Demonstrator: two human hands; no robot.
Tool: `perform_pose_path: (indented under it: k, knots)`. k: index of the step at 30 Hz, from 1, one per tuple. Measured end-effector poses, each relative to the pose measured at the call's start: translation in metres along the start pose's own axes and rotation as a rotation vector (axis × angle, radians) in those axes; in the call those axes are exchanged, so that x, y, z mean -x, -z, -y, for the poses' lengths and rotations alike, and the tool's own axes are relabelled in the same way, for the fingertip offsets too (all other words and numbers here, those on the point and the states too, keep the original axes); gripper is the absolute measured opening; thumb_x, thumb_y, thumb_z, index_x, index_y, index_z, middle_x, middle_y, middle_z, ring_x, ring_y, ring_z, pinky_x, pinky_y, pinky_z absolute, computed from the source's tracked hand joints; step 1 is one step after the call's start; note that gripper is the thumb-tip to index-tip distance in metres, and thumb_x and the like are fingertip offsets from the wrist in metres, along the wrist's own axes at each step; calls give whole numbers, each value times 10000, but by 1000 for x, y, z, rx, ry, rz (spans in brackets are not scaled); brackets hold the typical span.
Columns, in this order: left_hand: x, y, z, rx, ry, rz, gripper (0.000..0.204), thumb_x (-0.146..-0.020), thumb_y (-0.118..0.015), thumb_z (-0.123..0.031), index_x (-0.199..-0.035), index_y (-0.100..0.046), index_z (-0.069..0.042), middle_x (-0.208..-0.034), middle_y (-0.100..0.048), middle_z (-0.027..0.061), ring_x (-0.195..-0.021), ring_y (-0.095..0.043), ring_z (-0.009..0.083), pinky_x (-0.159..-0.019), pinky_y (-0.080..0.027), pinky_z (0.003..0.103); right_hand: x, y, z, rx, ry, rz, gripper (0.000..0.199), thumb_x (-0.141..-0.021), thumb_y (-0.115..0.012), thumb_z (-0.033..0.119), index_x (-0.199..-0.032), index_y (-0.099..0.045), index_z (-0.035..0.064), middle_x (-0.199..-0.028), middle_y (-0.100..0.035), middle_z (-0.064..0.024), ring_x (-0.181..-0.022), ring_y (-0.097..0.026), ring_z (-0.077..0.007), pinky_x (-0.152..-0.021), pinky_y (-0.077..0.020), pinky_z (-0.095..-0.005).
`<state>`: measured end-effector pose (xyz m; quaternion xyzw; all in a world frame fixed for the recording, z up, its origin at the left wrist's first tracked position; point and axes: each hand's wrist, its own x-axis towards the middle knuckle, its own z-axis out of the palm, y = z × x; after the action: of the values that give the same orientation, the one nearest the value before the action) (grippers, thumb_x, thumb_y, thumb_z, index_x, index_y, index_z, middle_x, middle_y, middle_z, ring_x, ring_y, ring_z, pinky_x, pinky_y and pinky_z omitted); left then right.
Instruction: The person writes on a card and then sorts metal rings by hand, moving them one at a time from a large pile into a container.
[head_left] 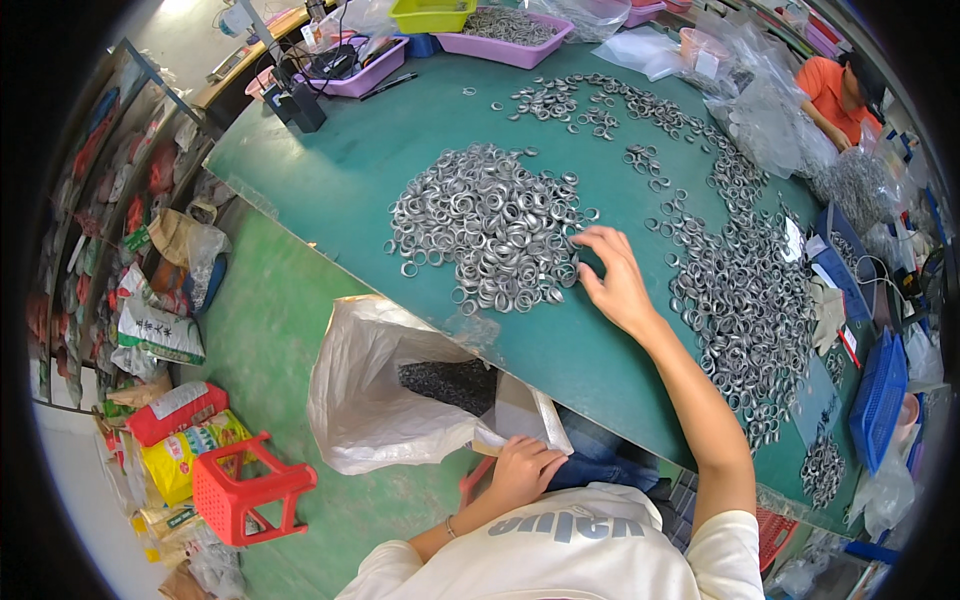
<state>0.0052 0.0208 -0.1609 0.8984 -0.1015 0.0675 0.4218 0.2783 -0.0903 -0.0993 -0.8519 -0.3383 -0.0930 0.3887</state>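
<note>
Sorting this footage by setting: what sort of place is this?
Probably a small workshop or factory sorting bench. Heaps of metal rings cover a green table, plastic trays hold more, and the left hand holds a white sack of rings open.

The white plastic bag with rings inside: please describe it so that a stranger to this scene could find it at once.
Start at the green table and go to its near edge, below the big pile of metal rings. There the white plastic bag hangs open, and the left hand grips its rim. Unlike the clear bags at the far end, it is opaque white, with dark rings visible inside.
</note>
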Motion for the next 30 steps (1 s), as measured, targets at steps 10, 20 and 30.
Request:
perform_pose_path:
  k: [10,20,30]
  knots:
    - [0,-2,0,11,12,-17,82,-770,-742,-141,-811,-721,-72,-729,-648,61,-703,-605,245,-717,-432,371,25,-2,4,98,51,131,424,-766,-718,113,-1168,-586,97,-1199,-532,-96,-1151,-478,-297,-964,-356,-423]
    - [-2,-2,0,14,16,11,91,-775,-736,-137,-816,-720,-57,-748,-658,67,-720,-611,249,-729,-428,374,72,28,6,-132,-64,22,151,-766,-683,-2,-912,-693,35,-954,-647,-88,-919,-588,-242,-856,-420,-361]
    - [-3,-2,-3,1,21,-6,94,-778,-739,-147,-801,-719,-59,-722,-639,72,-714,-604,258,-737,-438,381,70,62,-8,-626,-547,51,179,-843,-625,-16,-1010,-688,-4,-754,-641,-3,-694,-561,-58,-663,-463,-217]
